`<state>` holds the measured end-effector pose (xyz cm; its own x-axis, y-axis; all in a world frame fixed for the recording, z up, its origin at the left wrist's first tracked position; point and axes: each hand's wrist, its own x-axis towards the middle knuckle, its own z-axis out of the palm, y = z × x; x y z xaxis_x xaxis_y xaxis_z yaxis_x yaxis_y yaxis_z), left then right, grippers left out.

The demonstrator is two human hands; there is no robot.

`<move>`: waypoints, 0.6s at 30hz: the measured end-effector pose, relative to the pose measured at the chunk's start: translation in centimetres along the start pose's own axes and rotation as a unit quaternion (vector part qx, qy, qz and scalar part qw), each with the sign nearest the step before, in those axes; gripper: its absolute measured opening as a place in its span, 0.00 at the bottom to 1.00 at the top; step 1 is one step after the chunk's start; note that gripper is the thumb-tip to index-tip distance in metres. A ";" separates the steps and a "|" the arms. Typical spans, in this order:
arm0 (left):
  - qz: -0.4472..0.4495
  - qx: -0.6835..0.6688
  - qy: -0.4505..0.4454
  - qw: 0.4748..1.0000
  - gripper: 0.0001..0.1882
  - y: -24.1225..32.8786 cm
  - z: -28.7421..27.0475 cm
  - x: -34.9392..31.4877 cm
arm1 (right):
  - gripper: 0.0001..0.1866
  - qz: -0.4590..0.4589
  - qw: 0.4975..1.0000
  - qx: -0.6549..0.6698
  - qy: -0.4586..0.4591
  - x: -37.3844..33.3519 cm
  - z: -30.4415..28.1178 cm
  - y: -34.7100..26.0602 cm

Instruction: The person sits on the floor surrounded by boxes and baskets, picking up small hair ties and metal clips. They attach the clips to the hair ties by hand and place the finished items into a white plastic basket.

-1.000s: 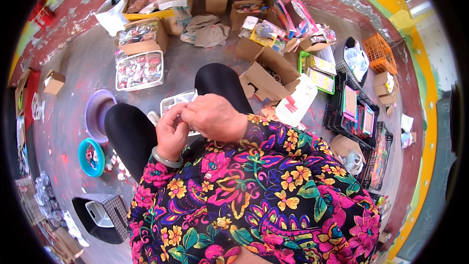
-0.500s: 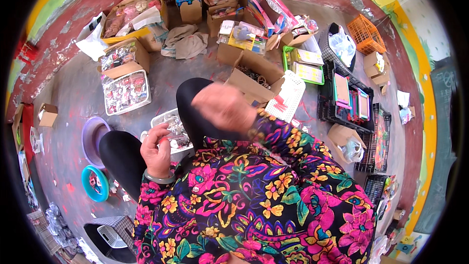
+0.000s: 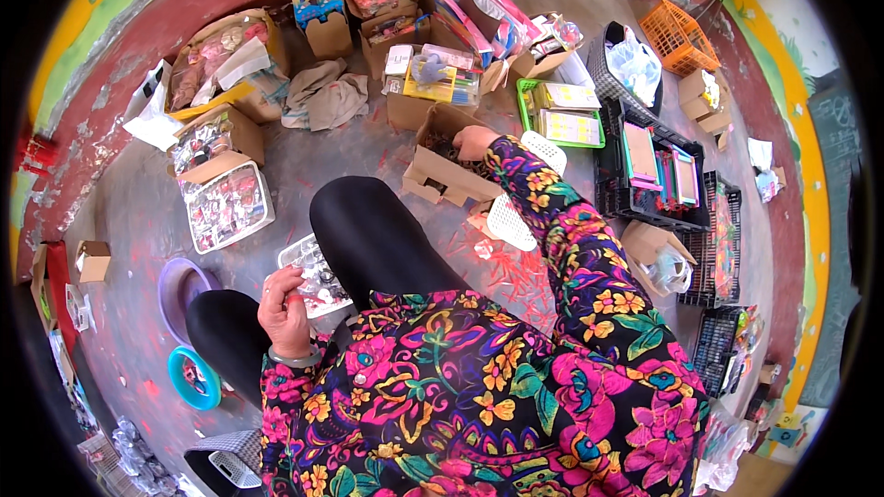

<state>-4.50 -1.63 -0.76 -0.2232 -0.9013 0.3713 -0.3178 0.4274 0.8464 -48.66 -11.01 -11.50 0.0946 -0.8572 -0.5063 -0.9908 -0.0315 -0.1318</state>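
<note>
My right hand (image 3: 473, 142) reaches over a cardboard box (image 3: 451, 175) in front of me. Its fingers curl down to the dark, loop-like items (image 3: 442, 143) inside; whatever they grip is hidden. Close to my body, my left hand (image 3: 285, 315) is raised beside my knee, its fingers bent and pressed together. What sits between those fingers, if anything, is too small to make out. Just beyond it a white tray (image 3: 296, 256) holds small red, white and black pieces, and my knee partly covers it.
A second white tray (image 3: 230, 207) of small packets lies at the left. Purple (image 3: 166, 299) and turquoise (image 3: 214, 387) basins stand beside my left leg. White perforated baskets (image 3: 511, 224) and scattered red strips (image 3: 506, 271) lie under my right arm. Black crates (image 3: 608, 189) line the right.
My right hand has moved forward from above my knee into the cardboard box. A white basket beside the box has shifted, and red strips on the floor show now. My left hand's fingers have drawn closer together.
</note>
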 end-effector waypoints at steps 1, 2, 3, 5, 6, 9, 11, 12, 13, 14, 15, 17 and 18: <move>-0.004 0.002 0.001 1.000 0.13 -0.1 0.1 0.1 | 0.18 0.011 1.000 0.022 0.003 0.9 0.8 -0.1; -0.009 0.006 0.003 1.000 0.13 -0.1 0.1 0.2 | 0.18 -0.002 1.000 0.028 0.010 2.1 1.8 -0.1; -0.013 0.007 0.005 1.000 0.13 0.0 0.1 0.1 | 0.18 -0.013 0.999 0.032 0.017 2.8 2.6 -0.1; -0.028 -0.003 0.010 1.000 0.13 0.0 0.1 -0.1 | 0.18 -0.038 0.999 -0.003 -0.007 4.5 3.7 -0.9; -0.036 -0.007 0.014 0.999 0.13 -0.1 0.1 -0.3 | 0.18 -0.031 0.999 0.001 -0.006 4.7 4.1 -1.1; -0.045 -0.021 0.014 0.999 0.13 -0.4 0.5 -0.1 | 0.21 -0.033 0.998 -0.042 -0.030 5.4 6.2 0.0; -0.047 -0.008 0.019 0.999 0.13 -0.3 0.1 -0.3 | 0.22 -0.046 0.999 -0.012 -0.002 5.7 6.3 0.0; -0.050 -0.004 0.021 0.998 0.13 -0.4 0.0 -0.5 | 0.21 -0.037 0.999 0.012 0.005 4.9 5.5 -0.6; -0.051 -0.007 0.020 0.998 0.13 -0.5 0.1 -0.4 | 0.21 -0.033 0.999 0.014 0.013 4.2 5.1 -0.7; -0.053 -0.010 0.022 0.998 0.13 -0.5 0.1 -0.5 | 0.20 -0.031 0.999 0.014 0.020 3.7 4.7 -1.0; -0.054 -0.013 0.023 0.998 0.13 -0.6 0.1 -0.5 | 0.20 -0.029 0.999 0.015 0.028 3.5 4.3 -1.2; -0.052 -0.016 0.022 0.998 0.14 -0.6 0.1 -0.5 | 0.19 -0.032 0.998 -0.053 -0.006 3.7 3.3 -1.5; -0.050 -0.018 0.021 0.998 0.14 -0.6 0.2 -0.4 | 0.19 -0.033 0.995 -0.087 -0.023 3.8 2.9 -1.6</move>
<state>-4.37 -1.50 -1.45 -0.1521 -0.9419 0.2995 -0.3035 0.3329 0.8928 -46.45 -12.74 -15.65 0.1607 -0.8264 -0.5397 -0.9836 -0.1793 -0.0183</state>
